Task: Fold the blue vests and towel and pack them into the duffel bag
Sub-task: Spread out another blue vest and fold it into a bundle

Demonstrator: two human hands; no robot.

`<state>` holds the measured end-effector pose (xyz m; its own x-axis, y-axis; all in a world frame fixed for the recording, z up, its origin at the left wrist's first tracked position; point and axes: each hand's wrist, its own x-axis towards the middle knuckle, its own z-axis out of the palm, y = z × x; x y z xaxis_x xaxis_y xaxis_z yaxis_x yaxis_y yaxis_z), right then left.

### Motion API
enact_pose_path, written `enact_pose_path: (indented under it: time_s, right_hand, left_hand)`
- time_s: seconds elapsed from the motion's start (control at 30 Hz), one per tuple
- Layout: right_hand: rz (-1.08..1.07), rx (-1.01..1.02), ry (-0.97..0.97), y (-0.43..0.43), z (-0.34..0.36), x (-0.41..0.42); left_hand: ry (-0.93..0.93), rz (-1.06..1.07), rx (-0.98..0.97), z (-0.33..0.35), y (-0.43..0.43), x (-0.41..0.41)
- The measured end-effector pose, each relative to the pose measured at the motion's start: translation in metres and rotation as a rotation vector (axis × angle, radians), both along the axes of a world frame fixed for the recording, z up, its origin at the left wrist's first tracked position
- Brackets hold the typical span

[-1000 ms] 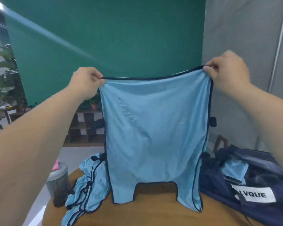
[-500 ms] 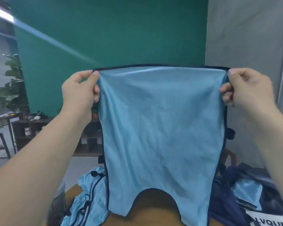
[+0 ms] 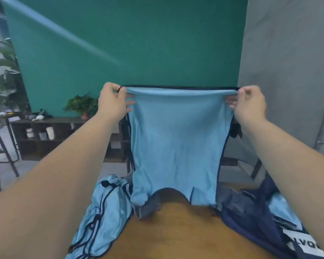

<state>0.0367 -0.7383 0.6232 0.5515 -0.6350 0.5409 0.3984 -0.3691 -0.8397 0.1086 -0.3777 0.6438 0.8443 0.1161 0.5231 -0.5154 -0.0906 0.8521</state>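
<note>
Nearest, at 6 o'clock: wooden table (image 3: pixel 176 238). On it at 7 o'clock, a crumpled vest (image 3: pixel 105 217), unfolded and untouched. At 4 o'clock, the navy duffel bag (image 3: pixel 251 217), open, with a light-blue folded piece (image 3: pixel 276 204) lying inside.

Further out, dead centre: held vest (image 3: pixel 176 143), hanging with its strap ends down. Straps clear of the wood half a second ago; now down at the table's far edge, the one at 7 o'clock bunching as if it has landed.

Higher, left hand (image 3: pixel 112 101) at 10 o'clock and right hand (image 3: pixel 251 103) at 2 o'clock, well apart, each pinching a top corner of the hem between thumb and curled fingers. Hem stretched flat between them, straighter than a second ago.

Judged as shaking-out finished and laying-down begun: next, spreading flat on the table, then folding. Roughly one piece packed, this one in hand, one waiting; no towel in sight.

Farthest: low shelf (image 3: pixel 64 131) with potted plant (image 3: pixel 80 105) at 9 o'clock, green wall (image 3: pixel 129 43) at 12.
</note>
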Motion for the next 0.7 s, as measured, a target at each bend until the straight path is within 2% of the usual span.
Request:
enact_pose_path:
  time_s: [0.13, 0.23, 0.37, 0.47, 0.57, 0.7]
  right_hand:
    - [-0.060, -0.054, -0.206, 0.006, 0.022, -0.008]
    - [-0.101, -0.073, -0.233, 0.011, 0.010, -0.020]
    - [-0.021, 0.020, -0.235, 0.034, -0.060, -0.055]
    - [-0.077, 0.036, -0.076, 0.052, -0.151, -0.093]
    - [-0.117, -0.045, 0.207, 0.058, -0.260, -0.124]
    - [-0.088, -0.335, 0.537, 0.034, -0.356, -0.144]
  left_hand:
    - [-0.169, -0.009, -0.102, 0.019, -0.007, -0.009]
    - [-0.222, -0.010, -0.164, 0.004, -0.013, -0.020]
    - [-0.191, -0.045, -0.179, -0.075, -0.017, -0.043]
    - [-0.088, -0.041, -0.098, -0.175, -0.017, -0.069]
    - [0.116, -0.051, 0.065, -0.286, -0.010, -0.096]
    - [0.173, 0.036, 0.635, -0.388, 0.025, -0.103]
